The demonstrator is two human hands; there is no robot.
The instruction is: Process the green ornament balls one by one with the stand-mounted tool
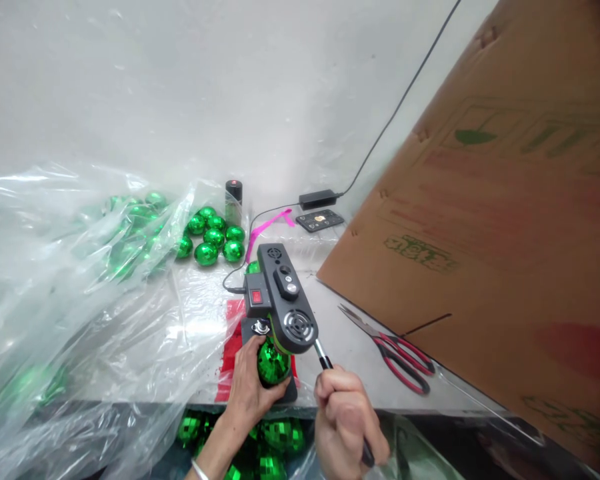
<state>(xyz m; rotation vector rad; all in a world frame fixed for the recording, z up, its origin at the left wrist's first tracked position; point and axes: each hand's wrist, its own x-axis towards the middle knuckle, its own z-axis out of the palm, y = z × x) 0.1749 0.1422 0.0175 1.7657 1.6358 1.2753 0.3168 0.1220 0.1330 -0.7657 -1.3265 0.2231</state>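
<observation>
Near the table's front edge, my left hand [250, 383] holds a shiny green mirrored ball [273, 362] between thumb and fingers. The ball sits against the front end of a dark grey machine [287, 300] with round vents and a red switch [256, 297]. My right hand [349, 420] is closed round the black handle of a thin tool [324, 355] with a metal shaft. The tool's upper end lies at the machine's front right edge; its tip is hidden or too small to tell.
Several green balls [214, 238] lie at the back left, some under clear plastic [80, 300]. Behind them stands a dark canister [234, 200]. Red-handled scissors [395, 353] lie right of the machine, beside a large cardboard box [480, 220]. More green balls [280, 437] are below the table edge.
</observation>
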